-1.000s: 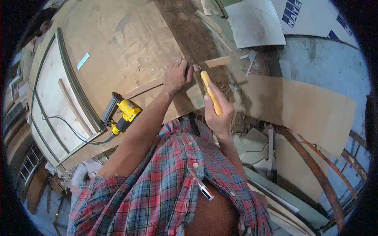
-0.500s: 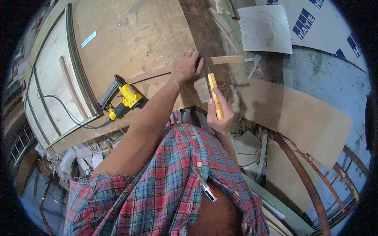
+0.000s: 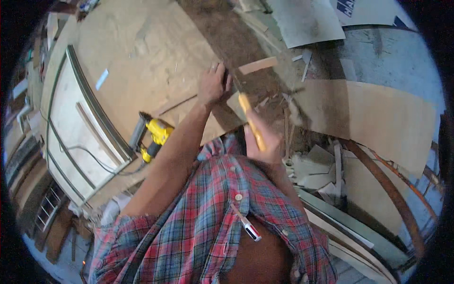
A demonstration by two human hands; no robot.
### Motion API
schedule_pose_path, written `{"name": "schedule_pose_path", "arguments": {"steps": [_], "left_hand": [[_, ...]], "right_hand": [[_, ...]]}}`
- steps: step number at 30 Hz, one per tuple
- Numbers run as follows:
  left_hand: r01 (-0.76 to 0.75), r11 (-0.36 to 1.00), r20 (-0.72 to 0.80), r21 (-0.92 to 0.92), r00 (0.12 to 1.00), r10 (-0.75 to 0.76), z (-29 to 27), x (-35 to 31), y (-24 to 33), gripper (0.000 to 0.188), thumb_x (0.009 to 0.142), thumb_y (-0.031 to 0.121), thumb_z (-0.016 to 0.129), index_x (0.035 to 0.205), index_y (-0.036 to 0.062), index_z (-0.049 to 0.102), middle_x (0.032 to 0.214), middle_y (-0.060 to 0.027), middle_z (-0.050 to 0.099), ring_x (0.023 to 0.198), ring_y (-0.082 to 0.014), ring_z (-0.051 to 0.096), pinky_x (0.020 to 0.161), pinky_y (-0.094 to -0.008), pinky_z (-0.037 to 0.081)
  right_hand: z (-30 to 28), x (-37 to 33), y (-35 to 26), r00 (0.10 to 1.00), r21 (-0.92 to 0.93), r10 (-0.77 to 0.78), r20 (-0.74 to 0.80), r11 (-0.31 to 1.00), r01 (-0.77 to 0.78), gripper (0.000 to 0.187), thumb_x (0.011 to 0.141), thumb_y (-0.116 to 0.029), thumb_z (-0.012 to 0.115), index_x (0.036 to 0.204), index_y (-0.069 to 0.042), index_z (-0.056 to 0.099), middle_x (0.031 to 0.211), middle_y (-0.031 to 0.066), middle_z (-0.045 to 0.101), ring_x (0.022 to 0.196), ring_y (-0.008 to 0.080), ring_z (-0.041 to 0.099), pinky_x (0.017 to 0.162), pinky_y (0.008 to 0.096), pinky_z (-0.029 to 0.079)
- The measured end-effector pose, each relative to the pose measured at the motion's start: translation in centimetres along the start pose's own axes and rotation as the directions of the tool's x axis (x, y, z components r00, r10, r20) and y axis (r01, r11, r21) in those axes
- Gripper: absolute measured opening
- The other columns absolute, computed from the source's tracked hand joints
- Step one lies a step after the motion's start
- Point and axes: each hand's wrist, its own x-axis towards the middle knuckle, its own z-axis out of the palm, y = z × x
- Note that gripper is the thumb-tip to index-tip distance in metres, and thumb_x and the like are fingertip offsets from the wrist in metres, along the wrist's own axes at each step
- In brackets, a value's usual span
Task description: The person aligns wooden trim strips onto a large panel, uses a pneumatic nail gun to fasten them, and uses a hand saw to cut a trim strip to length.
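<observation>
The right hand (image 3: 268, 145) grips a yellow tool handle (image 3: 248, 108) — the left hand (image 3: 213, 86) lies over a wooden strip (image 3: 176, 105), its hold unclear.

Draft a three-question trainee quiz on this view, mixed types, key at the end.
1. Which hand grips the yellow handle?
2. Which lies left of the yellow-and-black power tool: A) the left hand, B) the framed white panel, C) the yellow handle?
3. True or false: that power tool is held in the left hand.

Key:
1. The right hand.
2. B.
3. False: it lies on the wooden board; the left hand is at that board's edge.
</observation>
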Motion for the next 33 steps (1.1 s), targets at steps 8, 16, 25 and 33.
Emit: {"name": "schedule_pose_path", "arguments": {"steps": [8,16,25,33], "left_hand": [[-0.010,0.999,0.064,0.047,0.998,0.007,0.8,-0.3,-0.5,0.036,0.082,0.029,0.066,0.105,0.0052,0.054,0.104,-0.0167,0.056,0.097,-0.0362,0.056,0.080,-0.0452,0.045],[-0.025,0.999,0.034,0.023,0.999,0.024,1.0,0.2,-0.5,0.033,0.083,0.029,0.064,0.104,0.0054,0.055,0.100,-0.0167,0.057,0.098,-0.0356,0.057,0.081,-0.0452,0.047],[0.079,0.997,-0.038,0.020,0.996,-0.079,0.3,0.4,0.2,0.028,0.089,0.031,0.060,0.101,0.0064,0.054,0.098,-0.0162,0.058,0.093,-0.0361,0.059,0.079,-0.0444,0.048],[0.043,0.999,0.060,0.009,0.997,-0.043,0.4,0.2,-0.6,0.030,0.089,0.027,0.058,0.104,0.0022,0.051,0.109,-0.0199,0.058,0.101,-0.0393,0.057,0.085,-0.0482,0.047]], "right_hand": [[2.2,1.3,1.7,0.999,0.064,0.048,-0.002,0.997,-0.048,0.039,0.085,0.001,0.064,0.124,0.001,0.061,0.115,0.0195,0.067,0.103,0.0203,0.067,0.087,0.0297,0.053],[-0.8,-2.6,-0.1,0.999,0.068,-0.019,-0.051,0.997,0.022,0.039,0.086,-0.005,0.064,0.125,-0.004,0.060,0.106,0.0226,0.067,0.088,0.0326,0.070,0.073,0.0363,0.055],[3.0,3.8,1.4,0.998,0.024,-0.024,-0.058,0.999,0.025,0.035,0.089,-0.005,0.062,0.123,0.001,0.060,0.115,0.0206,0.067,0.100,0.0262,0.069,0.085,0.0325,0.053],[-1.0,-1.5,-1.3,1.000,0.037,-0.002,-0.030,0.999,0.003,0.036,0.088,-0.002,0.061,0.124,0.002,0.060,0.114,0.0224,0.066,0.105,0.0245,0.067,0.086,0.0332,0.052]]}}
